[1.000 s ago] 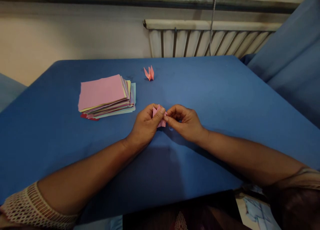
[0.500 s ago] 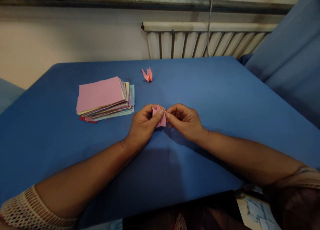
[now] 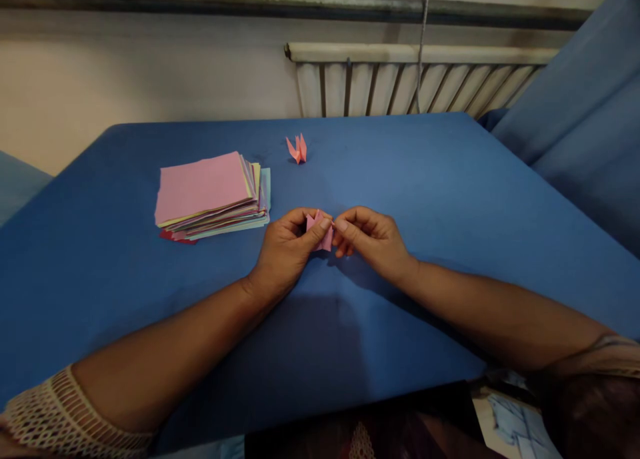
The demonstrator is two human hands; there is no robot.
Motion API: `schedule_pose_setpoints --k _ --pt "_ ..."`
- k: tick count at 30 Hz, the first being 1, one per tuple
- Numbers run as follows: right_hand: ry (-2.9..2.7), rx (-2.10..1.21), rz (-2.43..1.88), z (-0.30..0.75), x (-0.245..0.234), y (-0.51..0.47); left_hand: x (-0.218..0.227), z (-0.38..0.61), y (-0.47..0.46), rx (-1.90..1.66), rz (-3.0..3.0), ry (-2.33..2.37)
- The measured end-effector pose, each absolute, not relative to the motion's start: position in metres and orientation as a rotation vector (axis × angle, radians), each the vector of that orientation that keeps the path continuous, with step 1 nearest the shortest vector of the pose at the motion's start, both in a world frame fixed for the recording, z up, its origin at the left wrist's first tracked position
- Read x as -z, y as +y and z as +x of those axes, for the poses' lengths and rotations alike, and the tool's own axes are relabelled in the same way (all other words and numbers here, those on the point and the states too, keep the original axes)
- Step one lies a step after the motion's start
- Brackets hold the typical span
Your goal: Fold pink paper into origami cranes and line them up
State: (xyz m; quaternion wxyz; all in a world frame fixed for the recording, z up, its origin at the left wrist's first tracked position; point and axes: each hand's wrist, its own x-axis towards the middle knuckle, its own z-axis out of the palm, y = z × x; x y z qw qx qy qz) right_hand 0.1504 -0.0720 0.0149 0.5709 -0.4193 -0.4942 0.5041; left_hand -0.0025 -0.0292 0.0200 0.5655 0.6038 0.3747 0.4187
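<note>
A small pink folded paper piece is pinched between both hands over the middle of the blue table. My left hand is closed round its left side, thumb on top. My right hand pinches its right edge with thumb and forefinger. Most of the paper is hidden by the fingers. A finished orange-pink folded figure stands farther back on the table, apart from both hands.
A stack of coloured square paper sheets, pink on top, lies to the left of my left hand. A radiator runs along the wall behind the table. Blue fabric rises at the right. A printed sheet lies near my lap.
Both hands stay on the pink paper in almost the same place. The right fingers have shifted slightly along its right edge.
</note>
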Motion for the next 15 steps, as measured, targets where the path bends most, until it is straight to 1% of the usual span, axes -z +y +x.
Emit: schedule_pose_setpoints --k 6,15 --pt "-1.110 -1.228 -0.991 0.1506 -0.0121 -0.0684 -0.0205 -0.0012 -0.0305 -0.986 1.378 0.881" --pt "-1.018 -1.436 -0.967 0.1559 -0.0154 -0.0644 -0.0198 -0.0020 -0.0281 -1.023 1.444 0.907"
